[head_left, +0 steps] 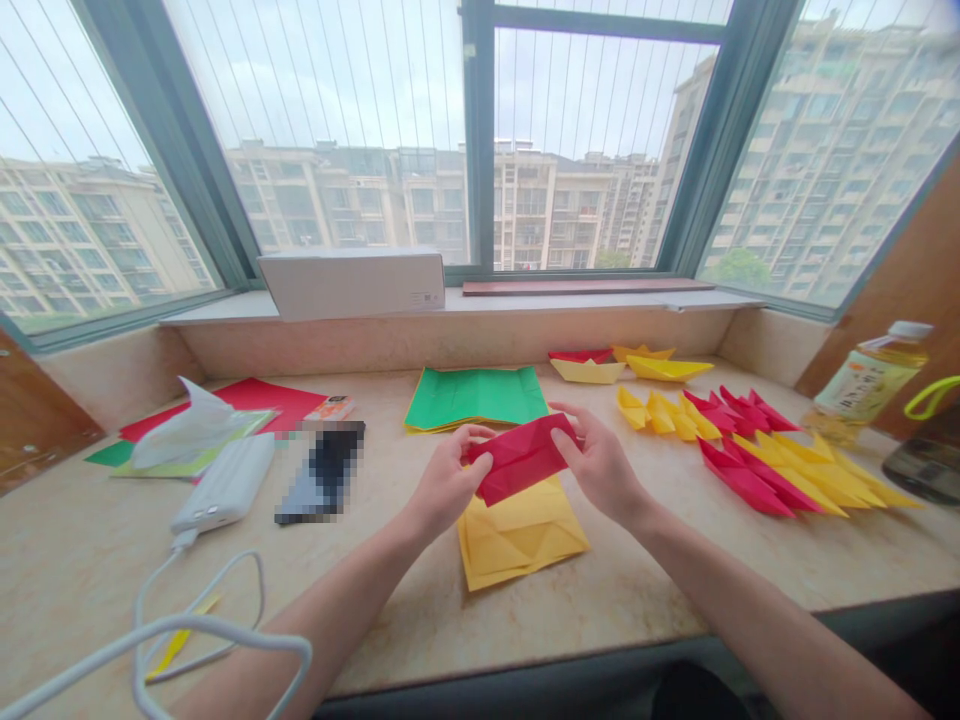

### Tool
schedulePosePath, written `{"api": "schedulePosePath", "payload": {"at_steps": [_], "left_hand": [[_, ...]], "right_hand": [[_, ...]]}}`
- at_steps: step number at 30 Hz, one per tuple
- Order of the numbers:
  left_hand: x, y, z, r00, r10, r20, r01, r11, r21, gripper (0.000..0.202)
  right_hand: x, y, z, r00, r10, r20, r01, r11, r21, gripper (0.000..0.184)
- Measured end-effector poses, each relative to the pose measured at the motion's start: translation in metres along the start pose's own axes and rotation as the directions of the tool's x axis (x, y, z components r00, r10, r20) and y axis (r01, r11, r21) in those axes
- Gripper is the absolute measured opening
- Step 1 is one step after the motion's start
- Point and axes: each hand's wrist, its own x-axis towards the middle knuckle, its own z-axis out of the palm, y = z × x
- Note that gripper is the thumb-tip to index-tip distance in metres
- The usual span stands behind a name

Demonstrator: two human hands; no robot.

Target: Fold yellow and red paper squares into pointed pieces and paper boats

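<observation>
A folded red paper (523, 462) is held up between my two hands, tilted with its right end higher. My left hand (452, 470) pinches its left end, thumb on the near face. At the right end my right hand (600, 455) grips it, the thumb pressed on its upper corner. Just below the red piece lies folded yellow paper (521, 545) on the counter, partly covered by it. Behind my hands rests a stack of green paper (476, 393) with yellow sheets under it.
Folded paper boats (667, 370) and rows of red and yellow folded pieces (750, 460) stand at right, near a bottle (870, 380). At left lie a phone (322, 472), a white power bank (225, 485) with its cable (225, 625), and red sheets (277, 398).
</observation>
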Motion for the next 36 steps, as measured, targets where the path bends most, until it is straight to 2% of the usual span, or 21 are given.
{"api": "schedulePosePath", "payload": {"at_steps": [4,6,8,10,14,17,23,31,36], "left_hand": [[-0.002,0.0,0.0,0.999,0.001,0.046,-0.005,0.995,0.098,0.023],[-0.004,0.001,0.001,0.998,0.02,0.058,-0.03,0.985,0.172,0.019],[-0.006,0.001,0.002,0.996,0.024,0.082,-0.041,0.976,0.212,0.022],[-0.007,0.001,0.002,0.994,0.016,0.105,-0.038,0.977,0.211,0.026],[-0.007,0.001,0.002,0.991,-0.002,0.137,-0.019,0.989,0.148,0.027],[-0.007,0.001,0.002,0.99,-0.018,0.141,0.005,0.996,0.088,0.027],[-0.005,0.0,0.002,0.994,-0.041,0.102,0.038,0.999,0.031,0.028],[-0.005,-0.001,0.001,0.994,-0.078,0.081,0.075,0.996,0.047,0.026],[-0.004,-0.003,0.001,0.997,-0.036,0.071,0.031,0.997,0.075,0.026]], "right_hand": [[-0.002,0.001,0.002,0.999,0.005,0.034,-0.006,0.999,0.034,0.036],[-0.005,-0.001,0.004,0.996,0.011,0.09,-0.014,0.999,0.032,0.032],[-0.008,-0.004,0.006,0.988,0.005,0.155,-0.007,1.0,0.015,0.03],[-0.01,-0.008,0.007,0.98,-0.035,0.195,0.04,0.999,-0.02,0.032],[-0.01,-0.013,0.004,0.953,-0.19,0.237,0.216,0.972,-0.09,0.045],[-0.008,-0.012,0.002,0.929,-0.224,0.293,0.262,0.96,-0.098,0.051],[-0.006,-0.01,0.002,0.926,-0.176,0.335,0.219,0.971,-0.094,0.057],[-0.004,-0.013,-0.004,0.946,-0.11,0.306,0.135,0.989,-0.061,0.048],[-0.006,-0.02,-0.004,0.962,-0.084,0.26,0.116,0.987,-0.114,0.042]]}}
